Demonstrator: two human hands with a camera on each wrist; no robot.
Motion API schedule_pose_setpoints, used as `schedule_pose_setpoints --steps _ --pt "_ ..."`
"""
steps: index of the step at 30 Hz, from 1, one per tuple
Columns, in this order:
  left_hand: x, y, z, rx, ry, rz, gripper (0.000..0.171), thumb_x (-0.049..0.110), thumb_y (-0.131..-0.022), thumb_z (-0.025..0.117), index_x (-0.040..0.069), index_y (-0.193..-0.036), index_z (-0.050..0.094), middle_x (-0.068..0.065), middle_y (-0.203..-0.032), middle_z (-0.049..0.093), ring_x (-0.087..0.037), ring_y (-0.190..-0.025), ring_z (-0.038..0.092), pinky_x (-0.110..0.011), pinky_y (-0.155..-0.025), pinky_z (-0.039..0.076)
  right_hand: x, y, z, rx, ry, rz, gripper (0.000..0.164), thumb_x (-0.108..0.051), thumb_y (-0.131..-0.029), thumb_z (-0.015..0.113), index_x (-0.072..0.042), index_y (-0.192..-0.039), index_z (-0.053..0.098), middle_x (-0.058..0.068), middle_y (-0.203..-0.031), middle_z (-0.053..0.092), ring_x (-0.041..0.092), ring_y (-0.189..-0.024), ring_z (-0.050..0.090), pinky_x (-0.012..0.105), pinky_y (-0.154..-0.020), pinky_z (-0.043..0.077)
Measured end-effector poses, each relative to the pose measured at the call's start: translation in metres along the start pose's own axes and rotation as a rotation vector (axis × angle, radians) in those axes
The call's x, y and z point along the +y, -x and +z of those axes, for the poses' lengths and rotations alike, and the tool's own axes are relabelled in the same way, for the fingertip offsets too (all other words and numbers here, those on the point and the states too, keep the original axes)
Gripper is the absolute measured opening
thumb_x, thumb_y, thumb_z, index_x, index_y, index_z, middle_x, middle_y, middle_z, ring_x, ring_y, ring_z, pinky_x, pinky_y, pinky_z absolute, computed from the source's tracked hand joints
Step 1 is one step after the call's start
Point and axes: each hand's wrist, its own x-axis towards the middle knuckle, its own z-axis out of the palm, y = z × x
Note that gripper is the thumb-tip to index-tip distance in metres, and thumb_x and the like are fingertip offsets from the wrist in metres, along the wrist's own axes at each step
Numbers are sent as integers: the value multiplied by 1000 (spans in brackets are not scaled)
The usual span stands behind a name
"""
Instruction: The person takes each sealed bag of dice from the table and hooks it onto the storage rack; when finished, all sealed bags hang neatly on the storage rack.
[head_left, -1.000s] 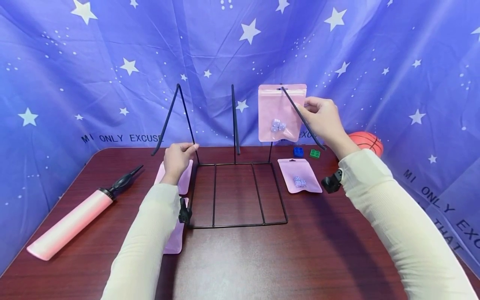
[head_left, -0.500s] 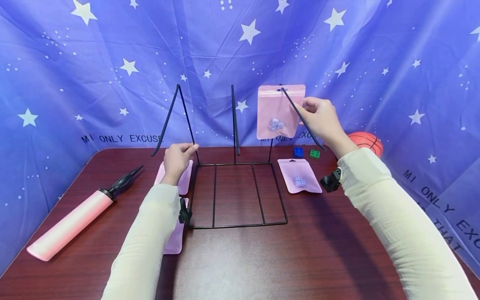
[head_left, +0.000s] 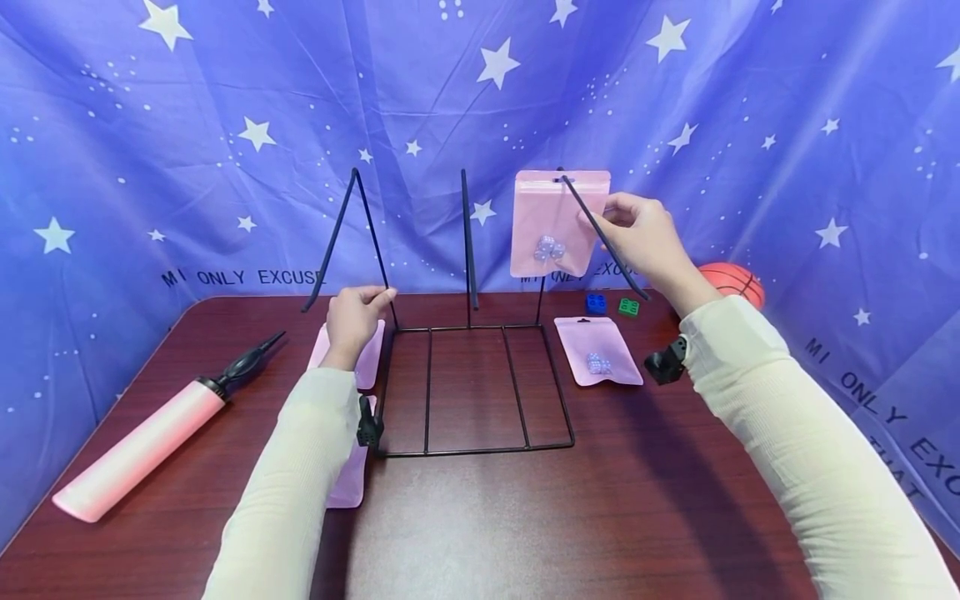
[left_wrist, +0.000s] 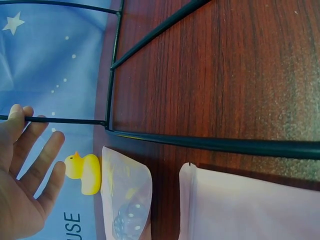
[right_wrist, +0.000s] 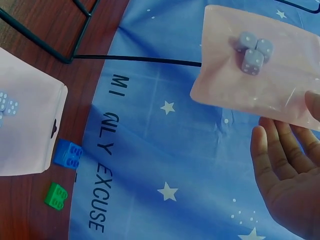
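Observation:
A pink zip bag (head_left: 562,223) with several dice in its lower part hangs at the inner end of the right prong of a black wire rack (head_left: 480,452). My right hand (head_left: 647,242) pinches the bag's right edge between thumb and fingers; the right wrist view shows the dice (right_wrist: 254,52) through the film. On the far left, my left hand (head_left: 354,323) pinches the rack's left upright (left_wrist: 70,120) between thumb and forefinger, the other fingers loosely spread. The rack's left and middle prongs carry nothing.
Another dice bag (head_left: 598,352) lies right of the rack, near a blue brick (head_left: 596,303), a green brick (head_left: 629,307) and a toy basketball (head_left: 733,285). Two pink bags lie under my left arm, beside a yellow rubber duck (left_wrist: 86,173). A hand pump (head_left: 150,442) lies far left.
The bag in my right hand has shifted slightly left, and its lower edge has risen a little. My left hand keeps its hold on the upright.

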Motion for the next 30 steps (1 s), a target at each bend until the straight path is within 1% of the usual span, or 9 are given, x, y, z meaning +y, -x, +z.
schedule_pose_setpoints --steps 6,9,13,15,18,20,22,26,30 --pt "-1 -1 1 19 -1 19 36 42 -100 65 17 -123 76 -13 -98 77 -33 -107 69 -55 -91 50 -1 4 -7 -32 -32 -11 38 -30 -96 73 -1 -119 67 0 -95 74 0 -78 62 17 -69 47" --pt "-2 -1 1 18 2 20 36 41 -100 65 16 -124 75 -13 -100 77 -33 -106 69 -54 -92 49 0 6 -12 -69 -34 3 43 -29 -96 73 -1 -128 65 6 -106 74 0 -86 65 17 -74 52" --pt "-2 -1 1 16 2 17 36 40 -100 65 16 -125 74 -14 -102 77 -34 -108 69 -54 -94 49 2 11 -21 -134 24 35 52 -31 -95 75 -5 -137 60 15 -123 69 3 -96 64 20 -83 50" --pt "-2 0 1 19 0 16 36 40 -100 65 16 -125 74 -13 -103 77 -34 -110 67 -54 -94 49 5 15 -25 -172 52 54 54 -30 -94 75 -7 -140 58 17 -127 66 8 -103 63 22 -86 48" --pt "-1 0 1 13 0 8 36 40 -100 65 16 -126 74 -13 -104 77 -33 -111 67 -54 -95 48 10 20 -31 -226 72 76 54 -27 -96 73 -9 -143 55 18 -132 63 19 -114 61 31 -92 45" --pt "0 0 0 14 0 4 35 39 -100 65 17 -125 74 -13 -105 76 -34 -111 67 -55 -95 48 14 23 -33 -253 77 92 54 -26 -97 72 -9 -145 54 19 -134 61 27 -119 60 35 -94 44" --pt "0 0 0 13 -5 1 35 40 -100 65 17 -126 74 -13 -105 76 -34 -112 67 -55 -95 48 19 25 -35 -270 83 103 55 -26 -98 71 -9 -146 52 19 -136 59 31 -123 58 37 -94 43" --pt "0 1 0 11 -10 2 37 41 -100 64 17 -126 74 -13 -104 77 -34 -112 67 -55 -94 48 31 29 -38 -280 91 115 54 -27 -98 70 -9 -146 53 19 -137 59 30 -122 59 28 -91 46" --pt "0 1 1 6 -5 0 37 41 -100 64 17 -126 74 -13 -102 77 -34 -110 68 -56 -95 48 43 35 -39 -285 108 112 48 -23 -100 67 -8 -143 55 19 -133 61 21 -113 62 20 -85 46"
